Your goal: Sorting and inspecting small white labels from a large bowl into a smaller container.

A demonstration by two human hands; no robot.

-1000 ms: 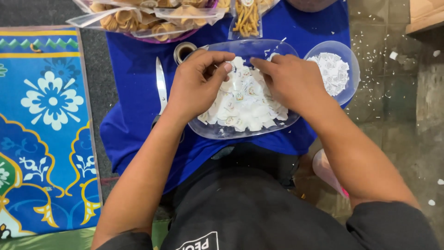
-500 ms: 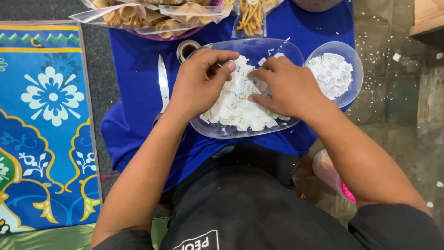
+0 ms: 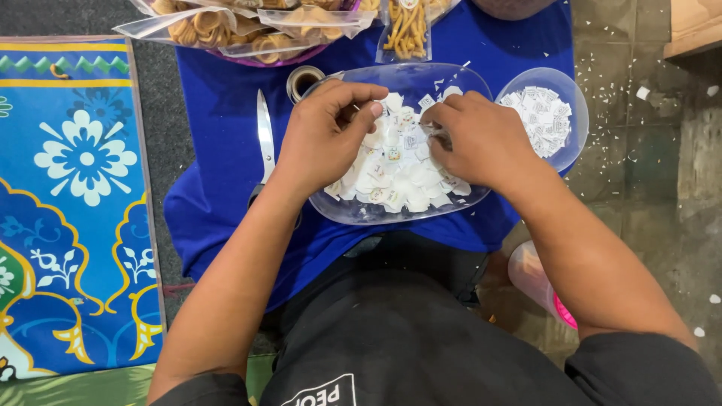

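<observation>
A clear oval plastic tray (image 3: 353, 212) on a blue cloth (image 3: 226, 135) holds a heap of small white paper labels (image 3: 398, 169). My left hand (image 3: 325, 135) rests over the tray's left side, its fingers curled and pinching among the labels. My right hand (image 3: 481, 139) lies on the right side of the heap with its fingers closed on some small labels. A smaller clear round bowl (image 3: 575, 113) with more white labels stands just right of the tray.
Scissors (image 3: 264, 139) lie left of the tray. A tape roll (image 3: 304, 80) sits behind it. Clear bags of fried snacks (image 3: 248, 30) and yellow sticks (image 3: 408, 30) line the far edge. A patterned blue mat (image 3: 75, 203) covers the left floor; a pink-lidded cup (image 3: 538, 278) stands right.
Both hands have shifted slightly over the heap. The right hand has drawn closer to the left, fingers working into the labels. The view has tilted a little.
</observation>
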